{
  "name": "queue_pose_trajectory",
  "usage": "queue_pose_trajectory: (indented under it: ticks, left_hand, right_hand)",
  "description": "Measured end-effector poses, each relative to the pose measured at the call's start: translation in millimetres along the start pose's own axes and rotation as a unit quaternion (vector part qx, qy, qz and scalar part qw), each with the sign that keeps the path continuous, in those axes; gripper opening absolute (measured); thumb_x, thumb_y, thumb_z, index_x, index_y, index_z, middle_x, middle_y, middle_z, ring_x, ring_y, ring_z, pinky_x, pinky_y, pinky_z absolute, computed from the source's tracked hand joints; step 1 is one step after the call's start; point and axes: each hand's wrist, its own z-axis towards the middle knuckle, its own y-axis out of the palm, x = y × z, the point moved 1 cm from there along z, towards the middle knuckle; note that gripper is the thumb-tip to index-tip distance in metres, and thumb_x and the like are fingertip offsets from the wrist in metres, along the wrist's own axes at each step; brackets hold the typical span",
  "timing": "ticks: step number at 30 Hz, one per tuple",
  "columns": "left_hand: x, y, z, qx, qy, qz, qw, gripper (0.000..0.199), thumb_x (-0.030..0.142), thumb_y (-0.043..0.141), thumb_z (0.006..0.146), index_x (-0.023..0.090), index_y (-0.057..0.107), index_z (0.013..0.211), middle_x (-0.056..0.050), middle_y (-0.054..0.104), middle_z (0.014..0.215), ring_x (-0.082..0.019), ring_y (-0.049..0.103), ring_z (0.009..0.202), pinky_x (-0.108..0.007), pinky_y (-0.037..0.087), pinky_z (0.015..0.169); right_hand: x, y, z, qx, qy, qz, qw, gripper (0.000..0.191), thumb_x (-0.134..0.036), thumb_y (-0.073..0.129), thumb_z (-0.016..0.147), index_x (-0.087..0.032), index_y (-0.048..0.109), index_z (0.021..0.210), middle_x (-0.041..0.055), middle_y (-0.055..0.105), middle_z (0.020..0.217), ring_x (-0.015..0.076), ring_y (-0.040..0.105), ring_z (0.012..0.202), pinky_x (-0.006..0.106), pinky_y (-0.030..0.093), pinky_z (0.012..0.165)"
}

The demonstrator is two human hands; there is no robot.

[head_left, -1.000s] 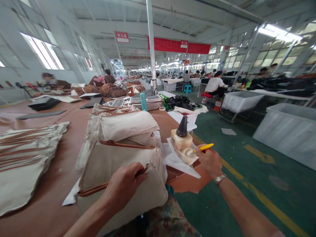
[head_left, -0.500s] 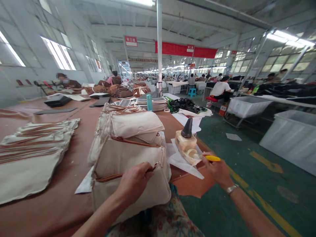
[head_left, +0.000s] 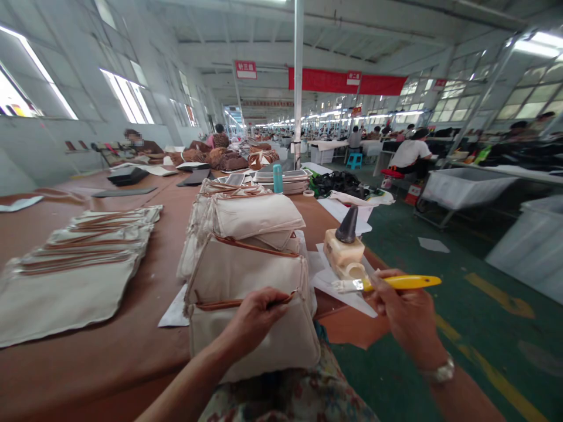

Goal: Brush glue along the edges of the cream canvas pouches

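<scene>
My left hand (head_left: pixel 259 319) pinches the brown-trimmed top edge of a cream fabric pouch (head_left: pixel 281 340) at the front of a stack. Between the fingers of my right hand (head_left: pixel 407 310) is a brush (head_left: pixel 407 282) with a yellow handle, its pale bristles pointing left. The bristles are just in front of a stained plastic container (head_left: pixel 345 252) with a dark cone (head_left: pixel 348 225) on top. White paper (head_left: pixel 328 281) lies under the container. Behind the front pouch, more cream pouches (head_left: pixel 259 214) are piled up.
On the left of the brown table (head_left: pixel 145 351) lies a row of overlapping cream pouches (head_left: pixel 83 281). A teal bottle (head_left: pixel 277 179) and trays (head_left: pixel 292 183) stand beyond the stack. Grey bins (head_left: pixel 466 187) are on the green floor at right; other people sit farther off.
My right hand has drawn the brush out of the container, and its bristles now show. My left hand keeps its hold on the pouch edge. The view has shifted slightly.
</scene>
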Motion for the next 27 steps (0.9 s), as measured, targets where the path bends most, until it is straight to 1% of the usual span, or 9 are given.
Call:
queue_pose_trajectory:
  ticks: [3,8,12,14,18,20,22,24,27]
  left_hand:
    - [0.7,3.9,-4.1,-0.001,0.003,-0.009,1.000,0.030,0.033,0.060,0.081,0.013,0.077,0.094,-0.006,0.072,0.087,-0.021,0.063,0.085,-0.027,0.045,0.077]
    - [-3.8,8.9,-10.6,-0.017,0.009,-0.025,1.000,0.029,0.033,0.061,0.082,0.015,0.078,0.097,-0.006,0.071,0.089,-0.020,0.062,0.084,-0.026,0.044,0.075]
    - [-2.4,11.3,-14.0,-0.014,0.010,-0.037,0.999,0.027,0.032,0.061,0.081,0.015,0.078,0.093,-0.006,0.070,0.086,-0.020,0.062,0.082,-0.026,0.044,0.074]
    - [-0.9,13.4,-14.3,-0.010,0.003,-0.050,0.999,0.026,0.031,0.061,0.080,0.015,0.077,0.092,-0.005,0.071,0.087,-0.020,0.062,0.083,-0.026,0.045,0.075]
    - [-1.9,19.2,-15.7,0.002,-0.001,-0.048,0.999,0.022,0.031,0.062,0.080,0.014,0.075,0.089,-0.004,0.070,0.081,-0.018,0.061,0.077,-0.024,0.044,0.069]
    - [-3.9,21.5,-19.1,0.020,0.026,-0.017,0.999,0.019,0.030,0.063,0.082,0.015,0.074,0.085,-0.003,0.067,0.076,-0.016,0.059,0.072,-0.023,0.042,0.065]
    - [-5.0,23.0,-25.0,0.042,0.079,0.021,0.996,0.015,0.028,0.063,0.084,0.016,0.073,0.082,-0.003,0.065,0.075,-0.015,0.058,0.070,-0.023,0.041,0.064]
    - [-4.5,24.2,-32.4,0.053,0.143,0.058,0.987,0.014,0.025,0.062,0.087,0.017,0.072,0.083,-0.003,0.065,0.078,-0.014,0.058,0.072,-0.022,0.042,0.065]
    - [-1.0,25.9,-42.4,0.055,0.231,0.102,0.966,0.016,0.024,0.058,0.094,0.018,0.070,0.086,-0.005,0.065,0.079,-0.014,0.058,0.075,-0.023,0.043,0.067]
  right_hand:
    - [-28.6,27.5,-20.7,-0.063,0.061,0.168,0.982,0.035,-0.050,0.071,0.090,-0.017,0.060,0.091,-0.0043,0.050,0.050,0.0116,0.040,0.037,0.019,0.030,0.035]
    - [-42.3,57.4,-27.2,-0.117,0.071,0.178,0.974,0.034,-0.049,0.073,0.088,-0.017,0.061,0.087,-0.0042,0.048,0.051,0.0115,0.041,0.040,0.019,0.031,0.037]
    - [-44.8,51.4,-19.3,-0.045,0.011,0.113,0.992,0.033,-0.049,0.073,0.086,-0.017,0.064,0.083,-0.0019,0.052,0.054,0.0129,0.043,0.043,0.021,0.035,0.040]
    - [-45.5,46.1,-21.3,-0.015,0.010,0.125,0.992,0.031,-0.047,0.072,0.088,-0.018,0.063,0.083,-0.0029,0.050,0.053,0.0120,0.040,0.040,0.021,0.032,0.038]
    - [-40.5,46.9,-33.9,-0.077,0.039,0.151,0.985,0.028,-0.045,0.069,0.091,-0.018,0.063,0.084,-0.0034,0.048,0.052,0.0125,0.041,0.041,0.021,0.031,0.037]
    - [-36.9,46.8,-36.0,-0.082,0.025,0.126,0.988,0.029,-0.045,0.069,0.091,-0.017,0.065,0.085,-0.0013,0.051,0.054,0.0139,0.045,0.044,0.022,0.034,0.040]
    - [-35.5,41.5,-33.3,-0.042,0.012,0.116,0.992,0.029,-0.044,0.071,0.090,-0.016,0.065,0.085,-0.0010,0.052,0.055,0.0135,0.044,0.044,0.022,0.035,0.040]
    - [-36.9,33.4,-28.5,-0.014,0.023,0.138,0.990,0.028,-0.043,0.072,0.090,-0.016,0.064,0.087,-0.0026,0.050,0.053,0.0119,0.041,0.043,0.020,0.032,0.039]
    - [-42.3,25.5,-24.7,-0.030,0.064,0.191,0.979,0.028,-0.042,0.075,0.088,-0.017,0.062,0.089,-0.0048,0.046,0.052,0.0103,0.037,0.042,0.018,0.028,0.038]
